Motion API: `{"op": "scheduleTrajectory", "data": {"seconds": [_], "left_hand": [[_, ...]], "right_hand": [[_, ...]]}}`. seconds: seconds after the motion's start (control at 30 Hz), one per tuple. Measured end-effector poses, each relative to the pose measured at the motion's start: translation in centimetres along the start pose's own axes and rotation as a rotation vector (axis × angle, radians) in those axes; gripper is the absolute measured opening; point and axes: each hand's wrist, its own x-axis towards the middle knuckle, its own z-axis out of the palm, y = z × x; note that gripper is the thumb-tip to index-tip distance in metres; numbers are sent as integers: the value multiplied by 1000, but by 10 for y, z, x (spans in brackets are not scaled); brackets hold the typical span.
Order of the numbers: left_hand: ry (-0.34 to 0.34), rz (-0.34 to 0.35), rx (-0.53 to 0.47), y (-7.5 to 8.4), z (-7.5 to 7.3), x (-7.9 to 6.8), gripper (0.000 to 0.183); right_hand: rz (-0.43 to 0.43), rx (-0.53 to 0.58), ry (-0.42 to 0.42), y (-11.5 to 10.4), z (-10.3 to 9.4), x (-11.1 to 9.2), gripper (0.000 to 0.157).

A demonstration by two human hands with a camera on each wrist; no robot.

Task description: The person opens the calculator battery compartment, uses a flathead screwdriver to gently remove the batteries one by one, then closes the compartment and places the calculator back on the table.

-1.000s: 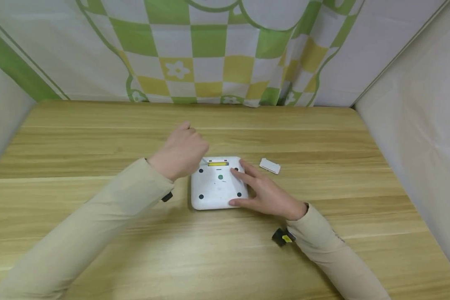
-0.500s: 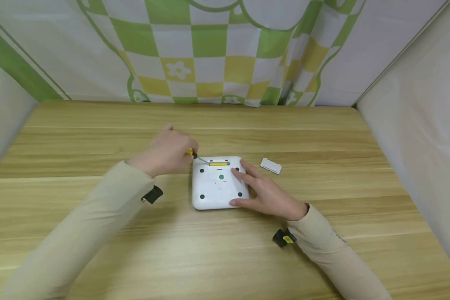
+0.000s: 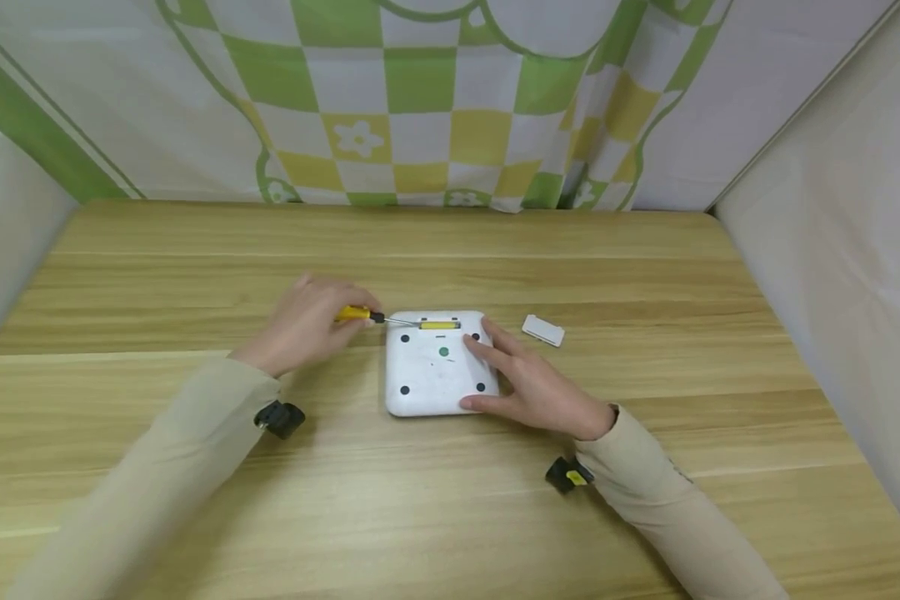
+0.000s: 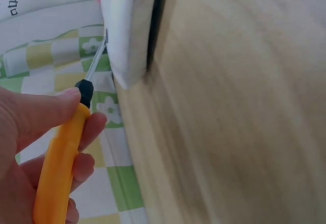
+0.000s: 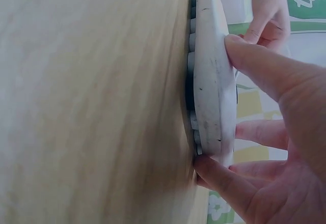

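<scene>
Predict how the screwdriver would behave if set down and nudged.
The screwdriver is probably stiff: its shaft looks metallic and straight. Its rounded-looking handle may roll on the table. With a thick handle and thin shaft, it likely balances toward the handle.

My head view faces down at the white device (image 3: 441,377); my wrist views share it closely from either side.
</scene>
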Motion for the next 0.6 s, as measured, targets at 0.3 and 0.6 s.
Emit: {"op": "scheduleTrajectory", "data": {"seconds": [0.3,0.6], "left_hand": [[54,-4,-76,-6,9,-7,22],[42,-30,-101,-3,11,-7,23]], "right_hand": [[11,-11,-7,-1,-1,1,79],[15,-6,-12,-1,-2,1,78]]}}
